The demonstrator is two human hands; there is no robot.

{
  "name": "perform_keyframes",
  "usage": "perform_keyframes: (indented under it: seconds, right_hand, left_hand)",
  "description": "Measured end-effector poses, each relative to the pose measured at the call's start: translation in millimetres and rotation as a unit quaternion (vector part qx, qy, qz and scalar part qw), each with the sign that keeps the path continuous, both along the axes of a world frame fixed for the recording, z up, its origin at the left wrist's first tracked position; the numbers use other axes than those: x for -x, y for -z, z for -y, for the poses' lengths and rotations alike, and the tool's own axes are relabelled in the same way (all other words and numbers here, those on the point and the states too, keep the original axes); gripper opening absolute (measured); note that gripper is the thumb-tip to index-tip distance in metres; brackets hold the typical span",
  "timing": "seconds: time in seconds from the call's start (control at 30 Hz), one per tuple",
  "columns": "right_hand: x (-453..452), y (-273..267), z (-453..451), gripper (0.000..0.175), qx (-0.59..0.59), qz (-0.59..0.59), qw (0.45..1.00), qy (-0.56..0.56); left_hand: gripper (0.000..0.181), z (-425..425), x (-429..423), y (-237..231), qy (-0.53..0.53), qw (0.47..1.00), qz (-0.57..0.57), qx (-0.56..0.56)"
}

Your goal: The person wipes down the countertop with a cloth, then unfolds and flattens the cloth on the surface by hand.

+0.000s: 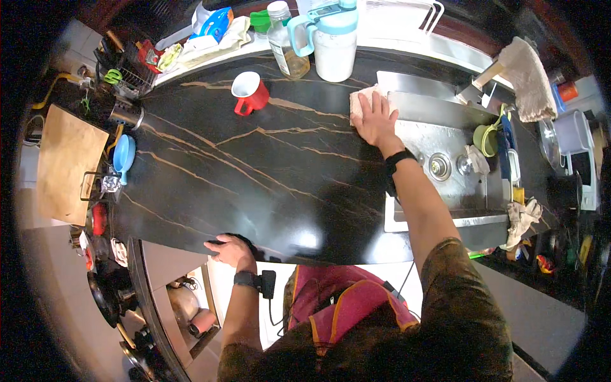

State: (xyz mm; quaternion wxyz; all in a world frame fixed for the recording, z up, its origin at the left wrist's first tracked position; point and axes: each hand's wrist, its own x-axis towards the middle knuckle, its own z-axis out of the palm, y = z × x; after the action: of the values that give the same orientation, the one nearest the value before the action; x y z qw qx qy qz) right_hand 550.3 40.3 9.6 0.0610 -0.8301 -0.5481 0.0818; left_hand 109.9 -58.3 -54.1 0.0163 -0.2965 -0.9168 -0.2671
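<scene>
My right hand [376, 119] presses down on a folded beige cloth [356, 102] beside the sink's back left corner. Its fingers are spread over the cloth, which shows past them on the left. Below it stretches a black countertop [267, 176] with brown veining. My left hand [233, 250] rests at the counter's front edge, thumb and fingers apart, with nothing seen in it. A red enamel mug [258, 97] with a white inside stands upright toward the back, left of the cloth.
Right of the cloth is a stainless steel sink [410, 129] with a green pan [486, 140] at its right side. A glass bottle [291, 57] and a blue-lidded pitcher [336, 55] stand at the back. At left are a blue bowl [124, 153] and a wooden cutting board [69, 164].
</scene>
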Motion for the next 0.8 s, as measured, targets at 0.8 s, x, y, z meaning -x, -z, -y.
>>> perform_keyframes:
  seconds: [0.8]
  right_hand:
    - [96, -17, 234, 0.069, 0.011, -0.029, 0.993, -0.117]
  left_hand:
    - [0.056, -8, -44, -72, -0.027, 0.991, 0.112, 0.072]
